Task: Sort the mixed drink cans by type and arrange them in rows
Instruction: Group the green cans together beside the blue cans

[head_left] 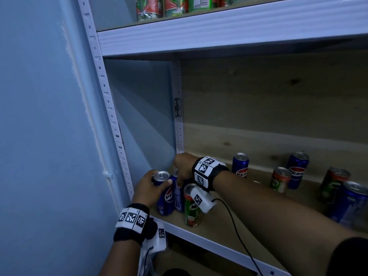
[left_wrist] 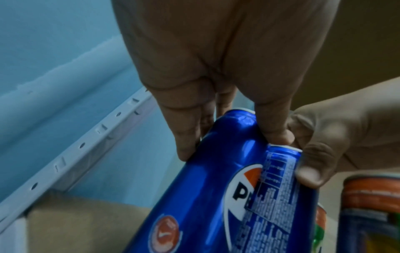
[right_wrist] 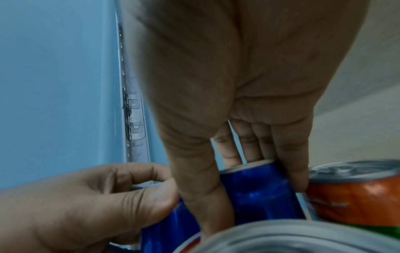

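Left hand (head_left: 148,187): nearest item, at the left end of the wooden shelf (head_left: 229,228); fingers and thumb curled round the top of a blue Pepsi can (head_left: 165,196), which stands on the shelf close to the white slotted upright (head_left: 111,116).
Right hand (head_left: 183,166): reaching across from the right, fingers closed over the top of a second blue can (head_left: 177,196), label panel of small print outward; this can touches the first one on its right side.
Milo can (head_left: 191,206): green and red, upright, just right of the two held cans and under the right wrist, close against the gripped pair.
Loose cans, right part of shelf: Pepsi can near the back (head_left: 240,165); another Pepsi can (head_left: 297,170) with a green-red can (head_left: 279,179) just in front of it; farther right, a further green-red can (head_left: 333,186) and a large blurred blue can (head_left: 350,204) at the frame edge. Types mixed, no rows formed.
Upper shelf (head_left: 229,26): green-red cans (head_left: 149,8) side by side.
Surroundings: blue wall (head_left: 39,116) at left; marker wristbands and a cable (head_left: 237,226) on the arms.
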